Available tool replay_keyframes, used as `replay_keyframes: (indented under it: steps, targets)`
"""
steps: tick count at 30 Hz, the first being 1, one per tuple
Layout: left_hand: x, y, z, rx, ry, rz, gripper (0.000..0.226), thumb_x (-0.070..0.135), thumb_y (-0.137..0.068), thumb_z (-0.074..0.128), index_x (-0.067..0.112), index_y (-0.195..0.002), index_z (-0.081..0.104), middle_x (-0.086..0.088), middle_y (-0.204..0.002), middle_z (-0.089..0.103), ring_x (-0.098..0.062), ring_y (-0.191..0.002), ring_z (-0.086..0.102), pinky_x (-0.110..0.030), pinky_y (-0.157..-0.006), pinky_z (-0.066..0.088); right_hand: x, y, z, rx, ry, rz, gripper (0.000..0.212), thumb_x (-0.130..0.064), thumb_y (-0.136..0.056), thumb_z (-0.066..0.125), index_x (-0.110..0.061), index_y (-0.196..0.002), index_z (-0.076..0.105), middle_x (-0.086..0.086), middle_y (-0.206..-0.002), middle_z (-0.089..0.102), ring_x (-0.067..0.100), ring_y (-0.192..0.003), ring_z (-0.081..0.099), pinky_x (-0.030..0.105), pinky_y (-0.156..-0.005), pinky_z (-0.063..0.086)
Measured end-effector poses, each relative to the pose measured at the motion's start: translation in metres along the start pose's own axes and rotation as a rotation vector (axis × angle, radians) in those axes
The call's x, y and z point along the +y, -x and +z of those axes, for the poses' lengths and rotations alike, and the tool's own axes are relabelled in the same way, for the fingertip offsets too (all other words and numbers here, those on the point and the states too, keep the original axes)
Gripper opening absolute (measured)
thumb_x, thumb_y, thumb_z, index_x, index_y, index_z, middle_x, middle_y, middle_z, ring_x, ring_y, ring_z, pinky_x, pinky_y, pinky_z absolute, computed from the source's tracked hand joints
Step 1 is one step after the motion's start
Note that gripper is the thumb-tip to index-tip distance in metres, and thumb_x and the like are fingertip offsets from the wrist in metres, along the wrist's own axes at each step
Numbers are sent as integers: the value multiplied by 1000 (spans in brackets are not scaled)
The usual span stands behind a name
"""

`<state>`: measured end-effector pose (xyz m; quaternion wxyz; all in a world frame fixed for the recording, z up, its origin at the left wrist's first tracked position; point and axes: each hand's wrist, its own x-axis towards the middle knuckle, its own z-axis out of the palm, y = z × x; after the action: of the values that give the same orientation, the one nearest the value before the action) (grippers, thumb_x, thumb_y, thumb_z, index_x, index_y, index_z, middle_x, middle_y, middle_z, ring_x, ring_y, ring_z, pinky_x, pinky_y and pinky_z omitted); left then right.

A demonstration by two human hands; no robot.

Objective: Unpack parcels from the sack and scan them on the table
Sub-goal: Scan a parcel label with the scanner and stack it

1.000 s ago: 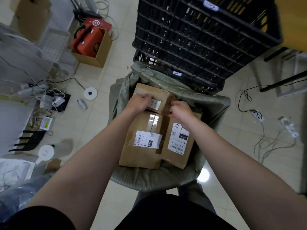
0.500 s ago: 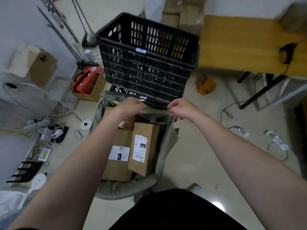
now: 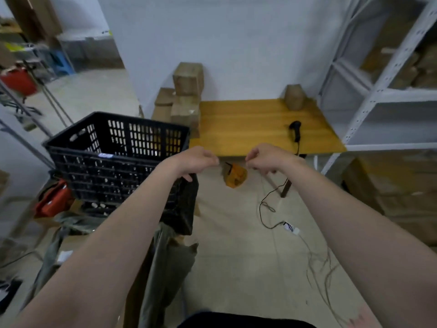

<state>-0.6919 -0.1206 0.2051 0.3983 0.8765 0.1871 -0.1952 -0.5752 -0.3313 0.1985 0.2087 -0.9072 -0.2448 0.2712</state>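
Both hands are raised side by side in the middle of the frame, just apart, with curled fingers. The left hand (image 3: 196, 159) seems to grip the top of a dark fold of cloth that hangs down to the grey-green sack (image 3: 165, 256) at lower centre, most likely the sack's own rim. The right hand (image 3: 262, 159) is loosely curled, and I cannot tell whether it pinches anything. A brown parcel (image 3: 71, 242) with a white label peeks out at lower left, mostly hidden behind the left forearm. The wooden table (image 3: 248, 124) stands ahead at upper centre, with the black scanner (image 3: 295, 131) lying near its right edge and a small box (image 3: 294, 97) at the back. The black crate (image 3: 113, 157) sits at left, close against the sack. The step looks like opening or lifting the sack's mouth, so it would pay to hold the rim firmly in both hands, pull evenly so parcels do not tip out against the crate, and mind the cable (image 3: 267, 204) trailing across the floor before carrying anything to the table.
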Motion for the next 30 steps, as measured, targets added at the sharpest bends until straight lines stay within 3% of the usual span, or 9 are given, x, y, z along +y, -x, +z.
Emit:
replay_keyframes:
  steps: [3,9,13,15,19,23,26,30]
  targets:
    - [27,-26,-11,34,-34,70,40,51,-103,52,33,-137,62,3,-146,51,-23,-130,52,-37,-81,55,15,-13,-31,66,-38,15,5,-32,-95,68,-30,-100,69,-4,-83,68,15,-70,64,17,-39,39]
    - [57,-97,-45,54,-73,161,35,52,-102,54,36,-131,65,7,-141,53,-20,-125,55,-33,-75,53,17,-74,-87,60,-1,35,17,-42,-96,64,-31,-107,68,-4,-97,73,19,-81,72,29,-58,49]
    - [82,-155,-94,84,-155,211,26,51,-101,55,40,-122,65,9,-127,53,-16,-111,57,-32,-69,56,0,-135,-130,53,31,62,20,-47,-94,63,-33,-109,66,-6,-98,72,19,-78,73,31,-59,55]
    - [95,-186,-122,110,-190,228,27,51,-101,55,38,-122,66,8,-125,55,-13,-104,58,-33,-71,58,-8,-165,-152,69,43,68,17,-49,-94,63,-36,-104,65,-7,-99,72,18,-79,74,32,-61,57]
    - [124,-252,-168,107,-209,285,31,48,-102,57,32,-126,68,4,-136,59,-22,-117,60,-44,-92,58,-15,-218,-193,117,30,84,20,-51,-93,63,-37,-107,64,-9,-98,72,17,-79,75,33,-62,58]
    - [154,-316,-188,78,-220,320,23,45,-100,60,34,-119,69,8,-120,60,-16,-106,60,-32,-68,54,-2,-264,-224,160,-30,110,21,-48,-95,62,-35,-111,66,-8,-99,72,18,-81,74,36,-69,61]
    - [177,-371,-188,49,-232,403,18,38,-95,70,34,-113,70,12,-115,64,2,-92,58,-17,-60,44,23,-296,-246,197,-55,172,22,-47,-95,63,-34,-113,65,-8,-101,71,19,-83,73,38,-74,61]
    - [204,-454,-180,24,-198,460,18,33,-90,75,35,-108,71,14,-116,63,-5,-107,56,-21,-85,39,74,-350,-275,292,-95,241,24,-42,-97,63,-26,-113,68,2,-103,71,20,-81,69,30,-59,51]
